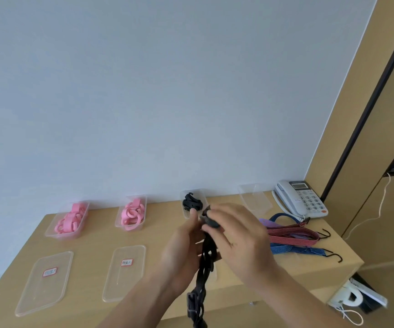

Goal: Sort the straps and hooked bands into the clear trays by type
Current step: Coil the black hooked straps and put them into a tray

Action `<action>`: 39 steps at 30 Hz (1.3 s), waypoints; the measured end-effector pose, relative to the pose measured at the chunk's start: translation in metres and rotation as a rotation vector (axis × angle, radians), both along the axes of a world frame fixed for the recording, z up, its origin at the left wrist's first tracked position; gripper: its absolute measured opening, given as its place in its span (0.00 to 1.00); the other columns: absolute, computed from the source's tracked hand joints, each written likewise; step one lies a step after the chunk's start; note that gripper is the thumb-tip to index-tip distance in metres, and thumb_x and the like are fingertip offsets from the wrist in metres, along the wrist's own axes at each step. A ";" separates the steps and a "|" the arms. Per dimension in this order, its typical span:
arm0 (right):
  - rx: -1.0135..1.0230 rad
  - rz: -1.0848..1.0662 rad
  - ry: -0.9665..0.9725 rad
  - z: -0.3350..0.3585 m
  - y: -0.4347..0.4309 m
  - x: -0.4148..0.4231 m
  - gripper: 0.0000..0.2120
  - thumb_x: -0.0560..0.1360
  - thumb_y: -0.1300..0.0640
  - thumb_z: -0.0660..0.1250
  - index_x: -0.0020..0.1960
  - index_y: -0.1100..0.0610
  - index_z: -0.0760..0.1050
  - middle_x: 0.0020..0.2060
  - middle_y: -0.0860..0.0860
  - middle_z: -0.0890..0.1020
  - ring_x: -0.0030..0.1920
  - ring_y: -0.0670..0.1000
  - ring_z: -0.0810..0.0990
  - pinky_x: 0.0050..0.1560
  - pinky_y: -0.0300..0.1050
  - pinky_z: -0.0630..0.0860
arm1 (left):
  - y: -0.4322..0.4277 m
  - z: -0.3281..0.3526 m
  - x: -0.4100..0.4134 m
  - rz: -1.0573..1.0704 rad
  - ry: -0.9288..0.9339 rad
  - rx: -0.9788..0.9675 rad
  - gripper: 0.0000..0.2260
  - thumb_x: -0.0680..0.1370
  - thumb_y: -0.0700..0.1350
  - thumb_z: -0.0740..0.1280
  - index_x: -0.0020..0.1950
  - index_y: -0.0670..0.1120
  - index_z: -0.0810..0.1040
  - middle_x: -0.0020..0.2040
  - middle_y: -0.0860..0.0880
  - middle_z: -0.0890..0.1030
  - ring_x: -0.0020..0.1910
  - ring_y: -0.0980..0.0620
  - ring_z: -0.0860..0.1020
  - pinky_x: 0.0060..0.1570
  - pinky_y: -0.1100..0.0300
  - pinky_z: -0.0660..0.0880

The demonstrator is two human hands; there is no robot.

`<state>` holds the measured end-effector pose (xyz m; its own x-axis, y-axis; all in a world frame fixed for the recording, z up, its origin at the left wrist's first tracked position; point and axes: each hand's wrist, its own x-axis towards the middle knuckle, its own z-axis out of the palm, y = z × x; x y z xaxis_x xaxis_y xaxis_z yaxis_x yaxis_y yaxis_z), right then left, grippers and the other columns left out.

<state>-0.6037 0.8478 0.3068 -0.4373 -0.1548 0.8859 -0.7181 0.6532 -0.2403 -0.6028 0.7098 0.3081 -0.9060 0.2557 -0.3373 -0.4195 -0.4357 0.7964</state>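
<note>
**Black woven strap (201, 278) held over a pale wooden counter (91, 237)**

Left hand (184, 245) and right hand (241, 237) both curl fingers (194, 216) around the strap, which hangs below them. A blue-grey wall (167, 91) rises beyond the fingers; striped red and blue hooked cords (290, 233) lie to their right.

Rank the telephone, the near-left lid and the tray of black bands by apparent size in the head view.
1. Near-left lid, though nearest the camera.
2. Telephone.
3. Tray of black bands.

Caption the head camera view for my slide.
Left hand and right hand grip a black strap; pink bands sit in two clear trays.
</note>
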 end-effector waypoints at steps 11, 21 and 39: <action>-0.209 0.003 -0.344 0.008 0.004 0.008 0.09 0.69 0.57 0.76 0.49 0.52 0.82 0.44 0.40 0.82 0.47 0.44 0.80 0.47 0.42 0.77 | -0.017 0.006 -0.007 -0.130 0.214 -0.055 0.16 0.84 0.49 0.63 0.62 0.40 0.82 0.45 0.42 0.78 0.38 0.45 0.76 0.43 0.51 0.75; -0.342 0.261 -1.073 0.042 0.008 -0.003 0.15 0.69 0.68 0.74 0.53 0.55 0.80 0.45 0.50 0.86 0.45 0.57 0.85 0.53 0.58 0.81 | -0.018 0.009 0.000 -0.058 0.304 -0.189 0.18 0.81 0.49 0.69 0.66 0.41 0.75 0.49 0.37 0.82 0.39 0.44 0.77 0.45 0.45 0.71; -0.343 0.108 -0.629 0.028 0.003 -0.010 0.15 0.68 0.69 0.73 0.49 0.53 0.77 0.42 0.45 0.84 0.43 0.49 0.83 0.47 0.48 0.82 | -0.020 -0.016 0.009 -0.163 0.047 -0.181 0.24 0.85 0.55 0.58 0.61 0.36 0.81 0.46 0.36 0.84 0.45 0.41 0.82 0.52 0.49 0.78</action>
